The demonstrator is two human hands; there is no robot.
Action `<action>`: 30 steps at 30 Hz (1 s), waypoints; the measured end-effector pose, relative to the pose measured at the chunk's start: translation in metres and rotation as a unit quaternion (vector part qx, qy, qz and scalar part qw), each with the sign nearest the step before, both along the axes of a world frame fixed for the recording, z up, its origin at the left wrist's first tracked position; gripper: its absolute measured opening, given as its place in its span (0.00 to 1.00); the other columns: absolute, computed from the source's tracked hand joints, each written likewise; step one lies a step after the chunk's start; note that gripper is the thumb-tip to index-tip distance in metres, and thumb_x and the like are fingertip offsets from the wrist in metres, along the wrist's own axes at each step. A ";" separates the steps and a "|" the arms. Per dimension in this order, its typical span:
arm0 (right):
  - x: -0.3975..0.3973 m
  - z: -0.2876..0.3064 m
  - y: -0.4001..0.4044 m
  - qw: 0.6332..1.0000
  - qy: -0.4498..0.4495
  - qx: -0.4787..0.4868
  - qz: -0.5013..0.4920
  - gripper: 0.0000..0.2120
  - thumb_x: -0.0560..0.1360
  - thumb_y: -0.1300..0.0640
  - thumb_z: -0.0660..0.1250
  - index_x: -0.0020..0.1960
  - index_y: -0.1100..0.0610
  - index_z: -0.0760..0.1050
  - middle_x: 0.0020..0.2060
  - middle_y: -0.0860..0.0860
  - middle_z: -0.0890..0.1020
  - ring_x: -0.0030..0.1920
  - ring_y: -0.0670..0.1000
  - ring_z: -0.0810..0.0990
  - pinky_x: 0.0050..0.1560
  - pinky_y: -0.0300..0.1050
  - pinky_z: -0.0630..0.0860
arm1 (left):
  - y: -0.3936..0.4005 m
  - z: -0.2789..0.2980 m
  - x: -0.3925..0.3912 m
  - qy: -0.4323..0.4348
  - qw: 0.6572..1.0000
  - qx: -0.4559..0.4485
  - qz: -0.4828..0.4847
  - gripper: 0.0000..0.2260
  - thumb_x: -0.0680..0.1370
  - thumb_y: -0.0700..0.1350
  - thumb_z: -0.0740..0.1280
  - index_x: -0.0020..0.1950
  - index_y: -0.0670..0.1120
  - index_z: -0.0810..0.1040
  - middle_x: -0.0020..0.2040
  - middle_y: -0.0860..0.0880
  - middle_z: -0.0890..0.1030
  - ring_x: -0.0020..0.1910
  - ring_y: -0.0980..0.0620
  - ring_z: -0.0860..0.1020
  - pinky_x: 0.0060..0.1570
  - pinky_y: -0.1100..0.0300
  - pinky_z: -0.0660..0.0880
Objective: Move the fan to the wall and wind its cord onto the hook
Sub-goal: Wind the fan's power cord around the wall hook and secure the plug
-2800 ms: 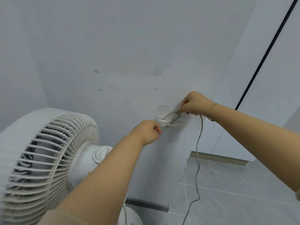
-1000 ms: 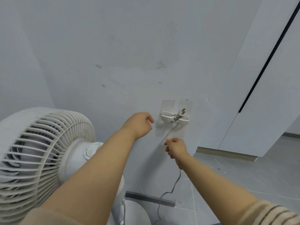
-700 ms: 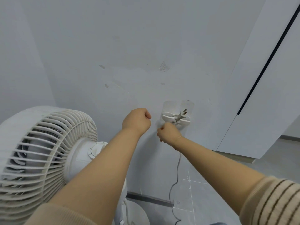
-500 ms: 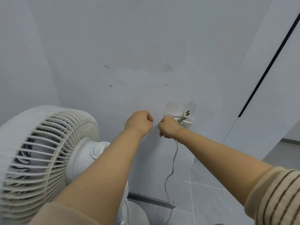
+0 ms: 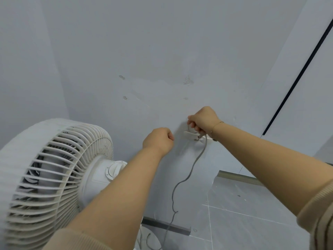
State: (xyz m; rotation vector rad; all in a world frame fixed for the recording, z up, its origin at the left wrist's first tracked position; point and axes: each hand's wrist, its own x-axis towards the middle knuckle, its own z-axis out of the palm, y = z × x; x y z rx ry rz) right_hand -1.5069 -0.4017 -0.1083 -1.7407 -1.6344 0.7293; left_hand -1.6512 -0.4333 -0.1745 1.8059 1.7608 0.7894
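Note:
The white fan [image 5: 54, 168] stands at the left, close to the grey wall [image 5: 162, 51]. A white hook [image 5: 189, 135] is stuck on the wall right of centre. My right hand [image 5: 203, 120] is just above the hook and covers part of it, fingers curled round the grey cord [image 5: 191, 175]. From that hand the cord hangs down in a wavy line to the floor by the fan's base [image 5: 153, 240]. My left hand [image 5: 158, 139] is a fist just left of the hook, with nothing visible in it.
A white cabinet panel [image 5: 297, 87] with a black vertical gap stands at the right. Grey floor tiles [image 5: 252, 213] lie below it, and a dark skirting strip [image 5: 165, 226] runs along the wall's foot. The side wall closes the corner behind the fan.
My right hand has risen from below and left of the hook to just above it, bringing the cord up over the hook. My left hand has stayed a fist beside it.

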 end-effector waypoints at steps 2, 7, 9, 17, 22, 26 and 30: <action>0.012 0.006 -0.001 1.000 0.013 -0.009 -0.002 0.13 0.74 0.64 0.63 0.32 0.63 0.76 0.24 0.52 0.74 0.18 0.47 0.66 0.19 0.35 0.64 | -0.002 0.000 0.001 -0.001 1.000 -0.005 -0.004 0.13 0.74 0.37 0.59 0.49 0.49 0.80 0.55 0.49 0.82 0.55 0.47 0.79 0.57 0.53 0.76; 0.030 0.014 -0.007 0.998 0.042 -0.047 0.005 0.08 0.74 0.65 0.64 0.37 0.65 0.78 0.24 0.52 0.72 0.22 0.48 0.62 0.19 0.33 0.57 | -0.004 -0.001 0.001 -0.006 1.000 -0.017 -0.005 0.14 0.73 0.36 0.58 0.49 0.50 0.79 0.54 0.50 0.82 0.55 0.47 0.78 0.57 0.52 0.76; 0.037 0.017 -0.008 0.998 0.026 -0.061 -0.002 0.08 0.72 0.65 0.63 0.37 0.64 0.78 0.25 0.53 0.72 0.23 0.49 0.61 0.21 0.34 0.56 | -0.004 -0.001 0.001 -0.005 1.000 -0.019 -0.006 0.13 0.73 0.36 0.58 0.48 0.50 0.79 0.54 0.50 0.82 0.54 0.48 0.79 0.57 0.52 0.76; 0.068 0.007 -0.009 0.999 -0.001 0.039 0.003 0.06 0.71 0.61 0.69 0.38 0.64 0.79 0.28 0.53 0.72 0.26 0.50 0.64 0.25 0.39 0.60 | -0.003 -0.002 0.002 0.012 1.000 -0.020 -0.013 0.14 0.74 0.36 0.58 0.51 0.49 0.79 0.54 0.50 0.81 0.55 0.48 0.78 0.57 0.53 0.76; 0.079 -0.014 -0.012 0.999 0.018 0.045 -0.019 0.09 0.72 0.61 0.67 0.43 0.68 0.81 0.28 0.54 0.73 0.27 0.50 0.65 0.26 0.40 0.61 | 0.000 -0.003 0.003 0.006 1.000 -0.013 -0.016 0.15 0.74 0.36 0.57 0.51 0.49 0.79 0.54 0.49 0.81 0.54 0.47 0.78 0.56 0.53 0.76; 0.083 -0.028 -0.016 0.998 0.051 0.041 -0.027 0.11 0.72 0.61 0.66 0.45 0.69 0.80 0.27 0.53 0.72 0.26 0.50 0.64 0.25 0.39 0.60 | 0.003 -0.006 0.006 -0.018 0.999 -0.010 -0.040 0.13 0.75 0.36 0.58 0.51 0.48 0.79 0.54 0.47 0.81 0.52 0.46 0.79 0.56 0.54 0.76; 0.086 -0.035 -0.019 0.996 0.078 0.039 -0.032 0.11 0.72 0.61 0.66 0.45 0.70 0.80 0.26 0.53 0.71 0.26 0.50 0.63 0.25 0.39 0.59 | -0.001 -0.006 0.014 -0.024 0.996 -0.013 -0.090 0.16 0.75 0.34 0.56 0.54 0.45 0.80 0.56 0.46 0.81 0.50 0.49 0.77 0.54 0.60 0.73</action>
